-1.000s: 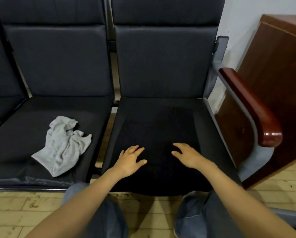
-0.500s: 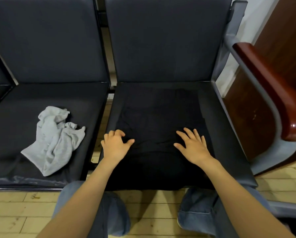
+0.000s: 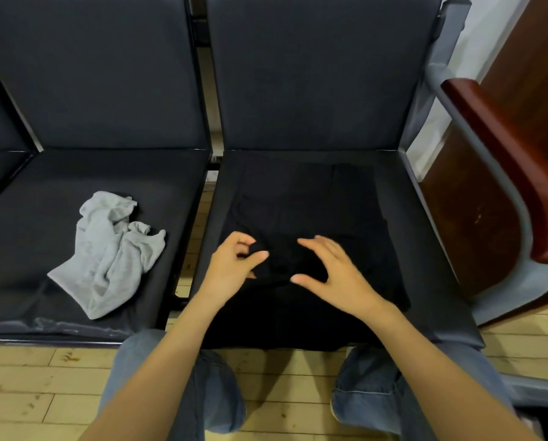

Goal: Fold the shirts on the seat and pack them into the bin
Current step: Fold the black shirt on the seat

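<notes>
— What is different about the left hand (image 3: 231,265)?
— Half a second ago it sits at the left edge of the black shirt (image 3: 298,202) with its fingers curled. Now it is further in toward the middle, and the thumb and fingers pinch a bit of cloth.
— And the right hand (image 3: 333,275)?
— It no longer lies flat and spread on the shirt. It stands on arched fingers further to the left, so the two hands are near each other rather than well apart. I cannot tell whether it holds cloth.
— The shirt itself?
— Smooth between the hands before, it now bunches into a low ridge there
</notes>
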`<state>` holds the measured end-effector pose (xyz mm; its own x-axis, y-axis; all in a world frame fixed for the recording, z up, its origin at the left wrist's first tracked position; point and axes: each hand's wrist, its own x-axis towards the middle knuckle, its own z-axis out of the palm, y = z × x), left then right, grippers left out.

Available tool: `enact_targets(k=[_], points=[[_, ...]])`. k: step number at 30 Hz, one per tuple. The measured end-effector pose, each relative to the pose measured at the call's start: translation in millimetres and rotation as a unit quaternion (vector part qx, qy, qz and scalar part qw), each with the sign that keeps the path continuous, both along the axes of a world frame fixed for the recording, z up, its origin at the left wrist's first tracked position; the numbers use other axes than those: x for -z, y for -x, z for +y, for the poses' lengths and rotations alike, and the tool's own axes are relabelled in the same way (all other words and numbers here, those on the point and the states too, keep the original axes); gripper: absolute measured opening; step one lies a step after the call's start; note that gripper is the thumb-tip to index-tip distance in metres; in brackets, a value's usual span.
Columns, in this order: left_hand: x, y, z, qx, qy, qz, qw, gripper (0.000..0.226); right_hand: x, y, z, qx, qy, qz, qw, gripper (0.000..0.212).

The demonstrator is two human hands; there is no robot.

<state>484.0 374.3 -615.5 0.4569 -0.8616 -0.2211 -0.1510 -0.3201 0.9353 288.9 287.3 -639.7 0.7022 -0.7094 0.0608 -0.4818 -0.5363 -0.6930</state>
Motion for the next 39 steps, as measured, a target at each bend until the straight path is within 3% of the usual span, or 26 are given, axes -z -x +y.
enact_targets(k=[3,7,9,11,12,14,17,19,21,23,25,28,29,30,32,33,36,39], points=[[-7,22,-3,0.076,0.071,-0.015,0.994,0.029,-7,-15,16,-0.011,-0.131,-0.074,0.989,0.071],[-5,25,-5,0.064,0.073,-0.04,0.994,0.03,-9,-14,8,0.06,-0.104,-0.13,0.984,0.027],[5,13,-3,0.026,-0.036,-0.141,0.989,0.046,-12,-3,-3,0.114,-0.031,-0.126,0.985,0.018],[16,1,2,0.058,-0.216,-0.307,0.925,0.069,-18,12,-16,0.171,0.07,-0.087,0.979,0.018],[19,-4,4,0.068,-0.279,-0.339,0.896,0.074,-21,21,-21,0.205,0.107,-0.057,0.971,0.019],[20,-8,4,0.048,-0.318,-0.309,0.895,0.065,-27,39,-29,0.296,0.132,-0.008,0.946,0.022],[21,-9,-5,0.026,-0.247,-0.337,0.908,0.026,-35,62,-35,0.356,0.113,0.051,0.926,0.027],[18,-14,-19,-0.014,-0.163,-0.348,0.923,0.017,-43,76,-35,0.323,0.083,0.145,0.931,0.03],[6,-16,-41,-0.04,-0.111,-0.263,0.958,0.031,-51,84,-24,0.235,0.057,0.273,0.931,0.029],[-2,-10,-61,-0.007,-0.113,-0.175,0.978,0.053,-54,80,2,0.087,-0.005,0.326,0.941,0.024],[2,4,-71,0.06,-0.167,-0.217,0.96,0.063,-54,66,32,-0.069,-0.102,0.306,0.944,0.015],[23,20,-60,0.107,-0.248,-0.316,0.91,0.07,-72,49,43,-0.207,-0.218,0.308,0.903,0.017],[30,20,-54,0.123,-0.269,-0.33,0.897,0.074,-78,44,34,-0.207,-0.221,0.301,0.904,0.019],[35,18,-49,0.141,-0.282,-0.339,0.886,0.078,-80,37,19,-0.171,-0.188,0.274,0.927,0.02],[42,12,-40,0.182,-0.282,-0.342,0.878,0.084,-75,23,-22,-0.041,-0.063,0.209,0.975,0.023],[44,8,-37,0.204,-0.276,-0.338,0.876,0.086,-69,15,-40,0.009,-0.021,0.187,0.982,0.028],[43,-7,-34,0.27,-0.258,-0.327,0.868,0.088,-43,-1,-77,0.0,-0.001,0.272,0.962,0.045],[35,-33,-40,0.311,-0.258,-0.346,0.847,0.084,-36,-2,-81,-0.023,0.04,0.384,0.922,0.046]])
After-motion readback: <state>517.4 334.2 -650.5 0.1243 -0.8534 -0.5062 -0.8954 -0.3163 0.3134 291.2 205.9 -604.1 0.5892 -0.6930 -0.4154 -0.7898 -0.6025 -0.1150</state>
